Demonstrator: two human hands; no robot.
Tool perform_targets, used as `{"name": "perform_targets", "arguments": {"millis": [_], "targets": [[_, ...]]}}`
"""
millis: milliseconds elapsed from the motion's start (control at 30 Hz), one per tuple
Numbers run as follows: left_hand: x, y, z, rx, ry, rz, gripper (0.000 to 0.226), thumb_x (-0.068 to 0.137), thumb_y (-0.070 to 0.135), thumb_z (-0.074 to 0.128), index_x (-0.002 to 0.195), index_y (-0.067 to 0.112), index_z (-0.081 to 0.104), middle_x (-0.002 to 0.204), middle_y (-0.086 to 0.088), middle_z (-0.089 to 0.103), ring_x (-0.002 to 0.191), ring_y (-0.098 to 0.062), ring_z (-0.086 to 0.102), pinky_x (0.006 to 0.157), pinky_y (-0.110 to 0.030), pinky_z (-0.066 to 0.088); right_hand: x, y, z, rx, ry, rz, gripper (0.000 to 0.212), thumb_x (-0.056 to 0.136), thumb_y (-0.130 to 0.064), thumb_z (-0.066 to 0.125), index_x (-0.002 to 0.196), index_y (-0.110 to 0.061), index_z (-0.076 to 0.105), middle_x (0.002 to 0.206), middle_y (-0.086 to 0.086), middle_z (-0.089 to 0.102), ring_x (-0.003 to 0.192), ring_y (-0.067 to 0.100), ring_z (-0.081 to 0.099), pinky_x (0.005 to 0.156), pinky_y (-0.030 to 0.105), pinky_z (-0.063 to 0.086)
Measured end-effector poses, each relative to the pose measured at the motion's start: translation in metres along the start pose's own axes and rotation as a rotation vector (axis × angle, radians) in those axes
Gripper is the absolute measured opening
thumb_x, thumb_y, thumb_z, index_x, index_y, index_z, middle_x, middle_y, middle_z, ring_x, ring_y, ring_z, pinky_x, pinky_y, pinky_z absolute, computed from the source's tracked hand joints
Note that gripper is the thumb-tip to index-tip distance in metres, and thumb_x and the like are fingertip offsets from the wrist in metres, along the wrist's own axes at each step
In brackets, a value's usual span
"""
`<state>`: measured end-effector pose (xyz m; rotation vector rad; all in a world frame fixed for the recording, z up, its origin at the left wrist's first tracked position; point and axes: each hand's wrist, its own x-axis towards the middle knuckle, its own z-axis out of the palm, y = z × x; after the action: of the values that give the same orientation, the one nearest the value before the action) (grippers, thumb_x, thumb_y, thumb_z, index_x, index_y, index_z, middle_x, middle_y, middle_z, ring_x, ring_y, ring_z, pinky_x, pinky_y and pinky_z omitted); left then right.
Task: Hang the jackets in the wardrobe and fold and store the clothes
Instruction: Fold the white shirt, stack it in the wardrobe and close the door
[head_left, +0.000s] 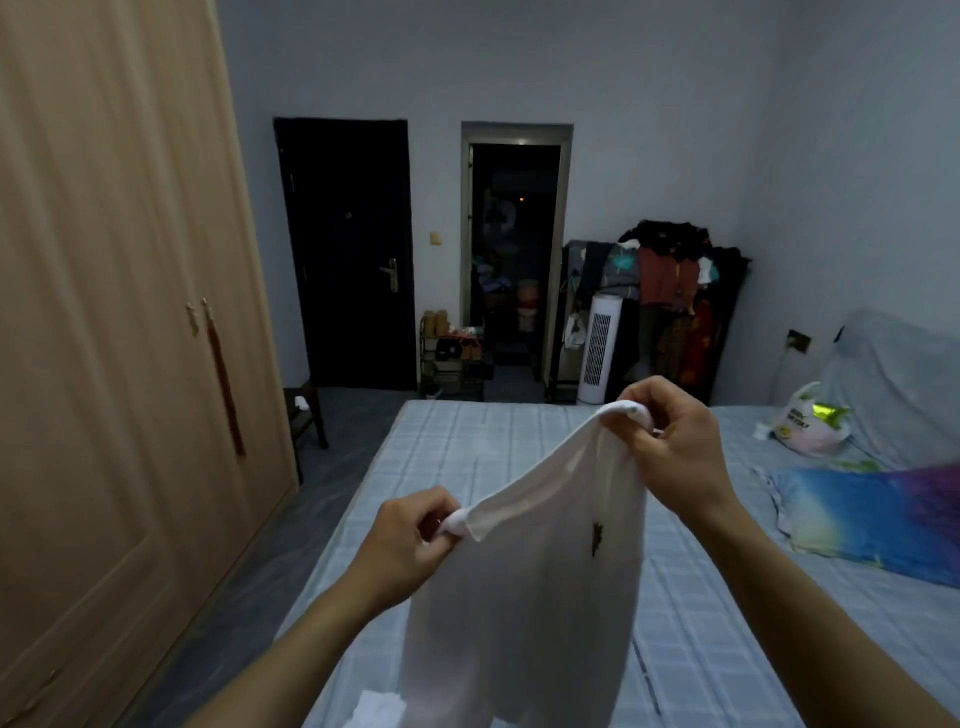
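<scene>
White cloth: thin white garment (540, 582) held up in the air over the bed's near-left part, hanging down out of view at the bottom; small dark mark on its right side.
Left hand (410, 540): fingers curled, pinching one bunched top corner of the garment, lower and nearer the bed's left edge.
Right hand (670, 441): pinching the other bunched top corner, higher and further in over the bed.
Top edge: sags between the two grips, slanted, not level.
Bed (467, 447): pale checked sheet, bare patch ahead of the garment looks like the laying spot; pillow (878, 514) and a plastic bag (810, 421) toward the right edge.
Wardrobe (119, 332): doors closed, left of the bed across a strip of floor.
Step, my read: spreading it out to fold.
Risk 1: grips are only on small wads of fabric; a shake could pull a corner free, and the garment drops toward the left edge or the floor.
Risk 2: uneven hand height means it lands skewed, so the fold creases.
Risk 3: lower hem hidden; can't tell if it's twisted or snagged on the white item (379, 709) at the near edge.
Risk 4: wardrobe shut, both hands busy; storing needs one freed.
</scene>
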<state>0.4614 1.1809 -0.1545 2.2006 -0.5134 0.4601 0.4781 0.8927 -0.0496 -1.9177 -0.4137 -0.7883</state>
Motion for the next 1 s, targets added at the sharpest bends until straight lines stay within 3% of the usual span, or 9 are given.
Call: {"name": "perform_targets", "arguments": {"millis": [100,200,300,433,567,667,833,900,1000], "targets": [[0.006,0.015,-0.01,-0.139,-0.083,0.008,0.01,0.087,0.028,0.075,0.094,0.029,0.068,0.079,0.001,0.068,0.07,-0.021,0.063,0.063,-0.036,0.052,0.006,0.002,-0.011,-0.017,0.006,0.003,0.01,0.086,-0.019,0.074,0.084,-0.021,0.064,0.076,-0.006,0.063,0.071,0.009,0.059,0.062,0.035,0.051],[0.01,0.024,-0.012,-0.134,-0.083,0.043,0.011,0.087,0.036,0.074,0.088,0.027,0.069,0.073,-0.002,0.066,0.064,-0.021,0.061,0.06,-0.038,0.049,0.008,0.005,-0.018,-0.023,-0.014,-0.005,0.011,0.085,-0.023,0.074,0.085,-0.02,0.064,0.078,-0.006,0.063,0.073,0.01,0.059,0.062,0.032,0.051],[0.02,0.032,-0.024,-0.054,0.071,0.116,0.015,0.089,0.036,0.071,0.079,0.025,0.066,0.072,0.007,0.062,0.062,-0.014,0.056,0.057,-0.028,0.045,0.009,0.004,-0.028,-0.025,-0.055,-0.069,0.015,0.082,-0.032,0.072,0.083,-0.021,0.063,0.075,-0.006,0.061,0.07,0.008,0.058,0.058,0.017,0.045],[0.044,0.053,-0.063,0.02,0.317,0.239,0.024,0.089,0.041,0.065,0.082,0.019,0.068,0.081,0.01,0.06,0.071,-0.014,0.058,0.061,-0.025,0.048,0.019,-0.006,-0.04,0.047,-0.089,-0.172,0.015,0.081,-0.031,0.07,0.083,-0.017,0.064,0.078,-0.004,0.062,0.068,0.014,0.058,0.055,0.016,0.045],[0.062,0.103,-0.11,0.068,0.483,0.439,0.012,0.091,0.025,0.068,0.086,0.014,0.07,0.083,0.006,0.063,0.069,-0.013,0.058,0.062,-0.016,0.042,0.046,-0.028,-0.054,0.113,-0.029,-0.281,0.013,0.088,-0.023,0.07,0.082,-0.015,0.061,0.076,-0.006,0.06,0.062,0.008,0.055,0.051,0.012,0.042],[0.075,0.127,-0.137,0.178,0.433,0.528,0.005,0.089,0.018,0.071,0.087,0.013,0.072,0.084,0.005,0.064,0.068,-0.011,0.058,0.061,-0.015,0.042,0.065,-0.033,-0.059,0.159,-0.018,-0.328,0.015,0.089,-0.025,0.069,0.079,-0.021,0.058,0.071,-0.01,0.057,0.058,0.004,0.051,0.05,0.01,0.04],[0.091,0.108,-0.146,0.187,0.308,0.457,0.007,0.088,0.03,0.07,0.087,0.024,0.072,0.082,0.012,0.066,0.071,-0.012,0.062,0.062,-0.018,0.046,0.063,-0.012,-0.046,0.031,-0.231,-0.307,0.04,0.078,-0.067,0.063,0.082,-0.027,0.061,0.079,-0.006,0.062,0.068,0.014,0.06,0.057,0.025,0.052],[0.085,0.095,-0.137,0.097,0.286,0.39,0.009,0.088,0.035,0.068,0.088,0.027,0.071,0.085,0.011,0.068,0.075,-0.012,0.064,0.065,-0.019,0.048,0.055,-0.003,-0.044,0.035,-0.269,-0.259,0.042,0.074,-0.066,0.068,0.083,-0.025,0.065,0.08,-0.006,0.066,0.072,0.015,0.066,0.062,0.029,0.056],[0.075,0.079,-0.127,-0.034,0.271,0.273,0.007,0.087,0.035,0.072,0.086,0.028,0.073,0.086,0.007,0.07,0.077,-0.007,0.065,0.069,-0.017,0.048,0.044,0.004,-0.044,0.067,-0.345,-0.206,0.016,0.078,-0.045,0.076,0.081,-0.032,0.066,0.082,-0.005,0.068,0.075,0.016,0.068,0.066,0.028,0.056]]}}
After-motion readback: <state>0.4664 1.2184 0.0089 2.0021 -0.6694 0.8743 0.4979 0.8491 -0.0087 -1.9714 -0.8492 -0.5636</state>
